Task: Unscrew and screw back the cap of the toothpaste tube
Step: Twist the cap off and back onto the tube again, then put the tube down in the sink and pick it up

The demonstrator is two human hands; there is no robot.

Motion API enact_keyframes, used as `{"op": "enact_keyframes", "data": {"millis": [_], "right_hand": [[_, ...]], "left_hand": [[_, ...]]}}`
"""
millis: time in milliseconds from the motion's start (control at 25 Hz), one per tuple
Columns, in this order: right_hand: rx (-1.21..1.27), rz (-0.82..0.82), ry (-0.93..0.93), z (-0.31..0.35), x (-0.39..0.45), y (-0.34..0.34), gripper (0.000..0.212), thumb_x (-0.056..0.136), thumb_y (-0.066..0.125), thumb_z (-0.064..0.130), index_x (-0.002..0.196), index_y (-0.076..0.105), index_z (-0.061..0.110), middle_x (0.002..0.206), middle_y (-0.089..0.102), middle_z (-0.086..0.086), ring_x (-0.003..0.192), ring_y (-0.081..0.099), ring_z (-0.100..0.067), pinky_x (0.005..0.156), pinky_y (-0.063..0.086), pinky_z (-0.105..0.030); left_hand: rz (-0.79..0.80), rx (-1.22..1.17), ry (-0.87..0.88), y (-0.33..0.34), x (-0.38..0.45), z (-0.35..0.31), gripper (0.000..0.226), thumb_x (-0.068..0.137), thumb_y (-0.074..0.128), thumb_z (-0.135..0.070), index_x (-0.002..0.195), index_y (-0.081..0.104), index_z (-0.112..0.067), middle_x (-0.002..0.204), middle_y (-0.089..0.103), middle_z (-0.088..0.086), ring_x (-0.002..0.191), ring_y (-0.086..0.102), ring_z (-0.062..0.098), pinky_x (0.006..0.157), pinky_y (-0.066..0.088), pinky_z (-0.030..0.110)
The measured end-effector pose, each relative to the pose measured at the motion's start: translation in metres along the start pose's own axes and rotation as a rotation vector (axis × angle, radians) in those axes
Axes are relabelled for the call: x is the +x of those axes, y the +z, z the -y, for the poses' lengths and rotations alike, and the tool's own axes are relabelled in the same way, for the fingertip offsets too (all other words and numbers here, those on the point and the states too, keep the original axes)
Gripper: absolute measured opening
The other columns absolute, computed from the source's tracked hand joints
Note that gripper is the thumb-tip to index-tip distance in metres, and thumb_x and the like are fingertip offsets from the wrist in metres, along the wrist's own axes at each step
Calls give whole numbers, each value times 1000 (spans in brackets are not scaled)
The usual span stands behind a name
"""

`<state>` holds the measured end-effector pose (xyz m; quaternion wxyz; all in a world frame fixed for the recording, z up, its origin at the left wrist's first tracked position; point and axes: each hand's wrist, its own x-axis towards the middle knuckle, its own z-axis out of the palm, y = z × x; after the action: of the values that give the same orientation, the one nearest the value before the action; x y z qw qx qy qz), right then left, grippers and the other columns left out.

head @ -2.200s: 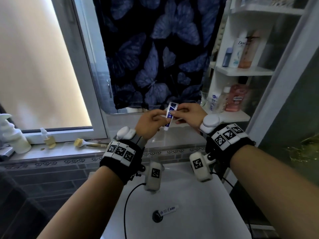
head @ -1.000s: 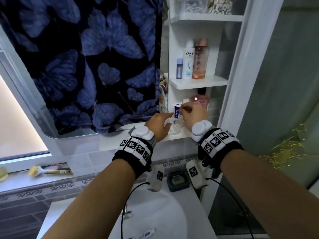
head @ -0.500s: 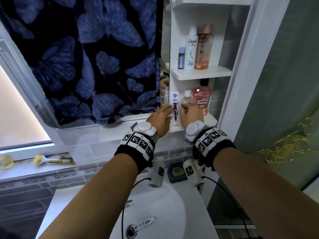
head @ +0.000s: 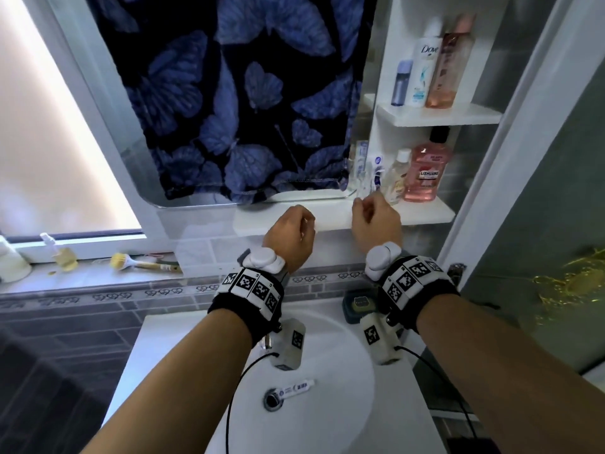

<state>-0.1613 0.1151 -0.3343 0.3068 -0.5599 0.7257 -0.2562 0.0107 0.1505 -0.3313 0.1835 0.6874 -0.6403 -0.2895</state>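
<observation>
Both hands hang empty in front of the lower shelf [head: 422, 213]. The left hand [head: 289, 237] is loosely curled, fingers bent inward toward the palm, gripping nothing; it sits just near of the white ledge under the mirror. The right hand [head: 376, 221] is also loosely curled with nothing in it, its knuckles close to the shelf's near edge and just near of the items standing there. Neither hand touches the toothpaste tube [head: 377, 173].

The toothpaste tube stands upright at the left end of the lower shelf, in or beside a clear glass, with a small clear bottle [head: 397, 176] just to its right and a pink mouthwash bottle [head: 425, 172] further right. Whether its cap is on I cannot tell, since its lower end is hidden.

Half a second ago both hands were on the tube, the left fingers against its side and the right hand close beside it. Since then both have let go and drawn back toward the person, and they have spread apart, so a clear gap shows between them. The tube has stayed where it was set on the shelf.

Nearer, a second small tube [head: 296, 388] lies in the white sink [head: 343, 404] beside the drain [head: 272, 400].
</observation>
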Motion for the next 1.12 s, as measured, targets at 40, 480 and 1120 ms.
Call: {"op": "enact_keyframes", "data": {"millis": [40,480,1120], "right_hand": [[-31,28,-34,8,-8,-7,23,93,51,36,75,49,20,62,56,0,59,55,-26,56,43,-31],[-314,225,-294,68,-59,-85,24,98,39,43,83,40,25,73,59,-4,68,60,-29,62,36,-29],[-429,434,-408,87,6,-96,30,91,53,21,120,54,12,130,54,-10,117,53,-31,94,48,-39]], "left_hand": [[2,2,-20,-9,-8,-2,9,94,49,-24,97,53,-16,74,56,-4,66,54,21,60,45,34],[-76,-18,-120,-82,-54,-51,13,95,46,-38,100,51,-27,63,59,-5,64,62,25,61,41,29],[-58,145,-217,-110,-47,-100,25,95,49,-27,115,59,-17,114,69,7,100,65,30,78,48,32]]}}
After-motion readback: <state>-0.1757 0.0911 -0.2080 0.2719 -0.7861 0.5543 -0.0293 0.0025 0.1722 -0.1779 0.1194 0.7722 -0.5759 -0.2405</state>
